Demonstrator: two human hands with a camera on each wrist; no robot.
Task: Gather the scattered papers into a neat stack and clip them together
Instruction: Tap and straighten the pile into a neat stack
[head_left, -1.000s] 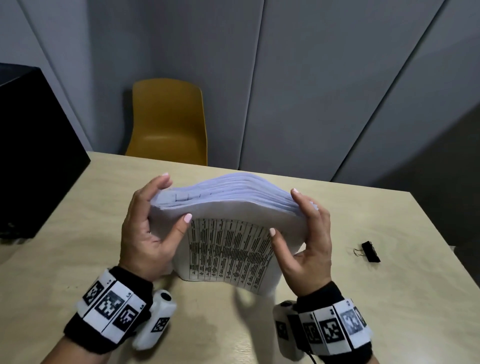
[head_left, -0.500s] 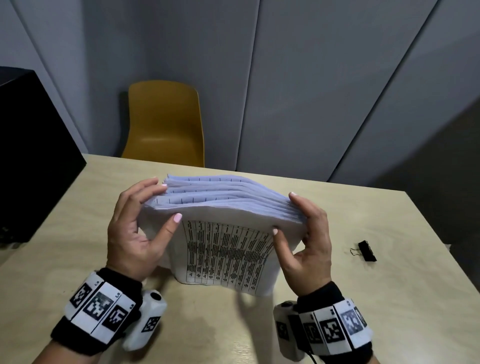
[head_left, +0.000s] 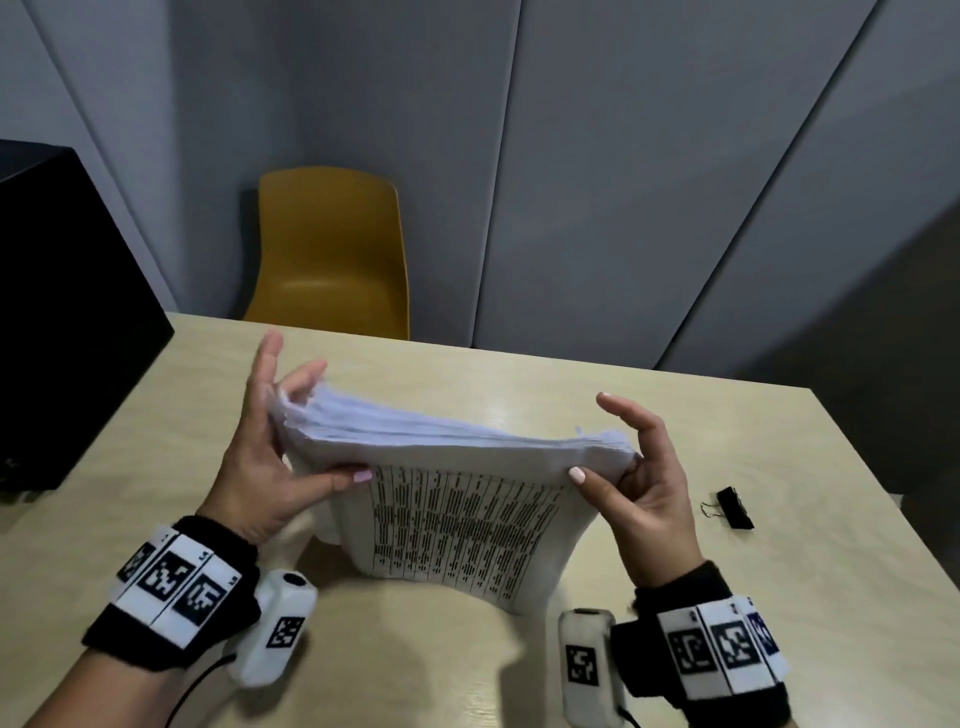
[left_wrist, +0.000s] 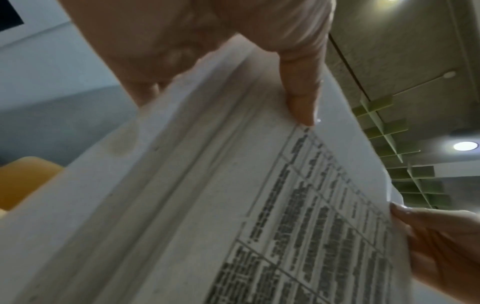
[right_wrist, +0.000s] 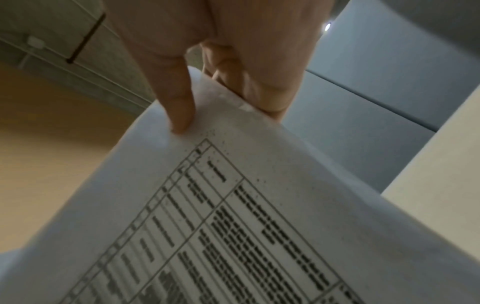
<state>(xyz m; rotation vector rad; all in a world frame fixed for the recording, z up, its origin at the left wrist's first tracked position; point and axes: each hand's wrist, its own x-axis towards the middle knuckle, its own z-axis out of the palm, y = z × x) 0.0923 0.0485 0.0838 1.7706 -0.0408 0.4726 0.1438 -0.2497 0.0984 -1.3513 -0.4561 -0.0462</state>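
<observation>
A thick paper stack (head_left: 457, 525) stands on its lower edge on the table, its front sheet printed with a table of text. My left hand (head_left: 254, 462) holds the upper left corner, thumb (head_left: 358, 475) on the front sheet and fingers behind, the index finger raised. At the upper right corner my right hand (head_left: 649, 478) pinches the stack, thumb in front. The sheets' top edges are slightly uneven. A black binder clip (head_left: 732, 506) lies on the table right of my right hand. The left wrist view shows the paper stack (left_wrist: 233, 205) close up, as does the right wrist view (right_wrist: 259, 226).
The light wooden table (head_left: 415, 665) runs to a far edge, behind which a yellow chair (head_left: 332, 249) stands. A large black box (head_left: 62, 312) sits at the table's left end. Grey wall panels fill the background.
Both hands have slid outward to the stack's upper corners. Their fingers no longer curl over the top edge, and the left index finger has lifted.
</observation>
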